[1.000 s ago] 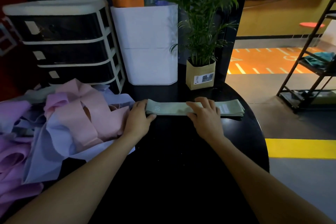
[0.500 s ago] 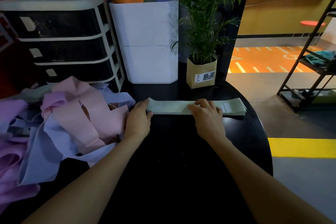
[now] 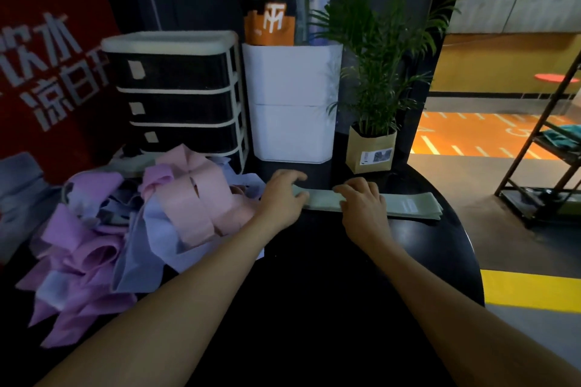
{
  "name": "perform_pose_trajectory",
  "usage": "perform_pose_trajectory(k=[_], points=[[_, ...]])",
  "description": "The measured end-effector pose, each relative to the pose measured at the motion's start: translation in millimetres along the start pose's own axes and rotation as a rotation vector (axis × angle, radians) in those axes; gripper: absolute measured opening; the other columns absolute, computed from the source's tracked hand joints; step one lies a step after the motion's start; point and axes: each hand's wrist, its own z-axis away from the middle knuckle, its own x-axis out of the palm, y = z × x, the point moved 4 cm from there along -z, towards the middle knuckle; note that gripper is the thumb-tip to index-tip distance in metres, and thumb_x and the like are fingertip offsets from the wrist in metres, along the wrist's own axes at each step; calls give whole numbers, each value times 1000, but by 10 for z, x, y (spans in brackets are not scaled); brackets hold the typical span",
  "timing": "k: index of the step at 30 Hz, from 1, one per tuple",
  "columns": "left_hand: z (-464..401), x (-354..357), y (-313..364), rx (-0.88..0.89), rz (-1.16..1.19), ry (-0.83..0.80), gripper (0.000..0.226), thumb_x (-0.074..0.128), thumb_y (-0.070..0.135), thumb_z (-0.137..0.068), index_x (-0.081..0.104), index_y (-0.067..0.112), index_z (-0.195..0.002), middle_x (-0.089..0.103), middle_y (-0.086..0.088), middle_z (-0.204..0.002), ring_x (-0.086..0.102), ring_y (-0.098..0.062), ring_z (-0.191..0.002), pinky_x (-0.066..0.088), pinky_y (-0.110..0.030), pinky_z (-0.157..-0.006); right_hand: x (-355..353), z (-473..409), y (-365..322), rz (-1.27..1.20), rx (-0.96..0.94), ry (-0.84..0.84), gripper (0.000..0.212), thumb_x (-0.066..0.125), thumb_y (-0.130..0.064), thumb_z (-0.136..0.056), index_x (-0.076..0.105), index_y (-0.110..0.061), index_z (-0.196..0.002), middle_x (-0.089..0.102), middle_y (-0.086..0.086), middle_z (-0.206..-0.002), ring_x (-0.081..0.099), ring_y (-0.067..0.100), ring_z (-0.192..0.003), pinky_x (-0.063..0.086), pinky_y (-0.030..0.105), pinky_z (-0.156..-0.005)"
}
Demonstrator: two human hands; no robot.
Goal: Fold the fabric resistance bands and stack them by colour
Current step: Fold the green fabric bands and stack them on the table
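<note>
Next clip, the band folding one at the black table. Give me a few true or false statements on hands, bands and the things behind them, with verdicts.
1. Both hands are on the green band. True: left hand, right hand.
2. The green band lies on the pile of pink, purple and blue bands. False: it lies on the black table, right of the pile.
3. The potted plant stands right of the white bin. True.
4. The drawer unit has an open drawer. False: all look closed.

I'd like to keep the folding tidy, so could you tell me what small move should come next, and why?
Probably fold the flat sage-green fabric band in half: the left hand grips its left end, while the right hand presses on its middle.
</note>
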Motion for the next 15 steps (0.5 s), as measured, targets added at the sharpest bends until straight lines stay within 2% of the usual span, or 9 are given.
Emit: perform_pose_trajectory(k=[4,9,15], points=[[170,-297,139,12,102,10,23,60,11,-88,61,14,-112,58,-2,-119,56,-11,-107,44,-21,-88,-133,-2,-471,-95,-34,45,35,50,-12,-92,54,-20,-126,46,4,-126,38,27,-118,33,37,-94],[432,-872,22,71,26,109,22,58,7,-87,64,13,-108,58,0,-113,55,-8,-98,36,-10,-79,-196,27,-1045,-169,-91,22,32,51,-16,-91,57,-20,-122,48,5,-123,41,29,-118,36,38,-92],[705,-1505,-398,48,-148,207,29,52,2,-84,64,10,-109,55,-6,-112,56,-18,-95,40,-21,-77,-137,31,-1745,-251,-191,-37,34,51,-16,-92,56,-16,-126,48,6,-127,41,28,-118,37,40,-98]])
